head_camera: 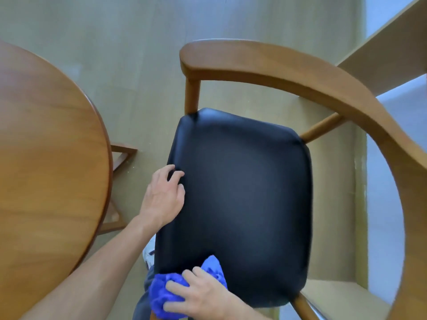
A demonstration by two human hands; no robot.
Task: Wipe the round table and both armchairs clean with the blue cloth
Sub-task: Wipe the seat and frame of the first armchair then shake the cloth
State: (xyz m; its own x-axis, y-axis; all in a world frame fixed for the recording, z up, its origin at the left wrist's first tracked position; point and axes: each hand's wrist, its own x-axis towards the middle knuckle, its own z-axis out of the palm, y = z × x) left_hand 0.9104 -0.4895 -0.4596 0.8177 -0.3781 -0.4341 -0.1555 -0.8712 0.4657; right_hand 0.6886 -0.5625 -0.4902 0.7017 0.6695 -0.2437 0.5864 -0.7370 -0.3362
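head view, looking straight down, frame a little blurred.

- armchair [300, 72]: wooden frame with a curved arm-and-back rail sweeping from upper centre round the right side; black padded seat [240, 195] in the middle of the frame.
- blue cloth [161, 294]: bunched, lying on the near left corner of the seat and spilling over its edge.
- right hand [203, 296]: on top of the cloth, fingers spread and bent over the bunched fabric, holding it down against the seat corner.
- left hand [163, 197]: on the left edge of the seat, fingers loosely curved with the tips touching the black padding; holding nothing.
- round table [46, 158]: wooden top filling the left side, just beside the chair, not touching it; part of its base shows on the floor below the rim.
- floor [138, 65]: pale wood-look planks.
- shoe [149, 252]: light-coloured, partly visible by the seat's near left edge.
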